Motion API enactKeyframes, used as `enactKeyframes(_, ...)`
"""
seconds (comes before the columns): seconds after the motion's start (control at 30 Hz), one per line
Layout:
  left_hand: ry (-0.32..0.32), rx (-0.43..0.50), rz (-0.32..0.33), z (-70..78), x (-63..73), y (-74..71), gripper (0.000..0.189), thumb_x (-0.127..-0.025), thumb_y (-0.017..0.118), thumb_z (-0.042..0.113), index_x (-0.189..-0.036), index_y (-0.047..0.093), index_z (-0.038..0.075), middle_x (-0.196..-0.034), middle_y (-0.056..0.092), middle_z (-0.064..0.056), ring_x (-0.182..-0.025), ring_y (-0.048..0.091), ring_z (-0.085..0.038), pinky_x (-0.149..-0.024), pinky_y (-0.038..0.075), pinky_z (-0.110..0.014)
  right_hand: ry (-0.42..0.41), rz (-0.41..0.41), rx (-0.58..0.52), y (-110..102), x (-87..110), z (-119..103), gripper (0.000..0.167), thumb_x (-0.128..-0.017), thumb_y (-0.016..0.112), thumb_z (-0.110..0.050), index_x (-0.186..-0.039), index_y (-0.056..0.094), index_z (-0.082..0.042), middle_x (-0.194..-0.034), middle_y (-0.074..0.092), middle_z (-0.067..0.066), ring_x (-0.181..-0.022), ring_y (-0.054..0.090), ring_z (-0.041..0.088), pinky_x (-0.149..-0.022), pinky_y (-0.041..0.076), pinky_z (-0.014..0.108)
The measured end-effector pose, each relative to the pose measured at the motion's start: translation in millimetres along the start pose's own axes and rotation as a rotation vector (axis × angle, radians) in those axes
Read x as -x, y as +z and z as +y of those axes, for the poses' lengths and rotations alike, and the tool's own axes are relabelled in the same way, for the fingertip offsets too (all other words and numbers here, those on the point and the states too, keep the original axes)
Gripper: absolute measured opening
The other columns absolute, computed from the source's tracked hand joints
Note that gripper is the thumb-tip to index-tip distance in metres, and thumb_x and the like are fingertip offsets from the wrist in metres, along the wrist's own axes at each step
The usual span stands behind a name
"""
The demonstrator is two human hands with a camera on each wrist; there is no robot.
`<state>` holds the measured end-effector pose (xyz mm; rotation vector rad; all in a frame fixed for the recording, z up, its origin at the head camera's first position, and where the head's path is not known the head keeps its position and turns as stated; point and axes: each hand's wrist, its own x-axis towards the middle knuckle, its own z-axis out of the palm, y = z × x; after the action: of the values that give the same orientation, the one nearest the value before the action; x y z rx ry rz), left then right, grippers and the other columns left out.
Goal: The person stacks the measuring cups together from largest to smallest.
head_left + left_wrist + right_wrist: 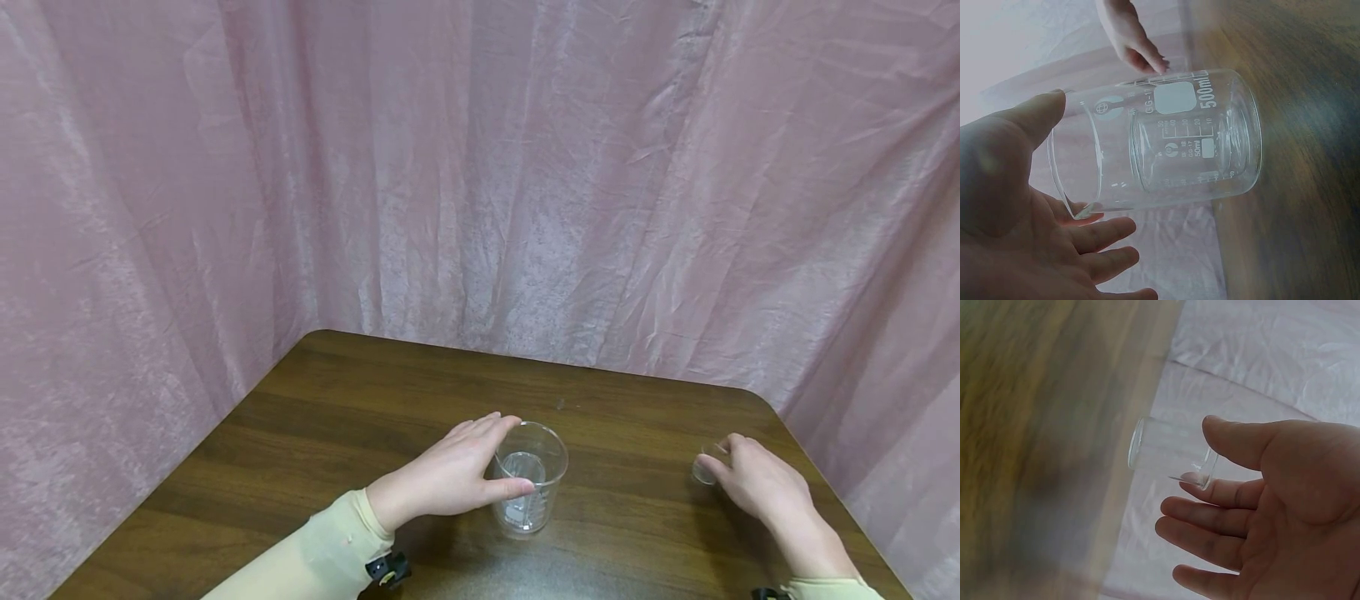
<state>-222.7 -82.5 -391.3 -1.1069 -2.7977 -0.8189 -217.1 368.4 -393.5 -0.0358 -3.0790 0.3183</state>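
Observation:
A large clear glass beaker (1175,203) marked 500ml stands on the table, left of centre of my two hands. Inside it sits a smaller beaker (1182,169) marked 50ml. My left hand (453,471) holds the large beaker's rim between thumb and index finger; the other fingers are spread, as the left wrist view shows. Toward the table's right side, my right hand (772,483) pinches the rim of a tiny clear glass beaker (1169,447) between thumb and index finger. Whether that tiny beaker touches the table, I cannot tell.
The brown wooden table (360,400) has rounded far corners. Pink curtains (480,183) hang behind it and at both sides. A small faint mark (560,404) shows on the tabletop beyond the large beaker.

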Motion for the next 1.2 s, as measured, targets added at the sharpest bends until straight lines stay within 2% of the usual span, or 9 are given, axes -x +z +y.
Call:
enactKeyframes(0.57,-0.011,-0.008,-0.012,1.4,-0.1,-0.9,0.088,-0.102,0.07,0.067,-0.165,0.045,0.01,-0.168,0.049,-0.017,-0.16,0.038,-0.037,-0.131,0.03,-0.059,-0.071,0.032,-0.004,-12,3.6,-35,0.064,-0.107,0.07,-0.047,-0.135,0.063,0.01,-0.134,0.068,0.035,-0.12,0.066,0.057,-0.084,0.056,0.068)
enactKeyframes(0.77,0.002,-0.023,0.005,1.3,-0.4,0.0,0.087,-0.102,0.07,0.066,-0.163,0.047,0.008,-0.165,0.051,-0.017,-0.158,0.042,-0.039,-0.13,0.032,-0.057,-0.096,0.043,-0.002,-16,2.3,-45,0.061,-0.106,0.072,-0.045,-0.13,0.066,0.01,-0.128,0.071,0.033,-0.114,0.069,0.055,-0.081,0.057,0.067)
enactKeyframes(1.2,0.002,-0.024,0.01,0.5,-0.3,0.5,0.087,-0.102,0.07,0.066,-0.163,0.047,0.009,-0.166,0.051,-0.016,-0.158,0.041,-0.038,-0.13,0.032,-0.057,-0.16,0.121,-0.013,-22,2.9,-72,0.051,-0.104,0.076,-0.041,-0.124,0.071,0.005,-0.12,0.075,0.026,-0.109,0.072,0.05,-0.084,0.058,0.066)
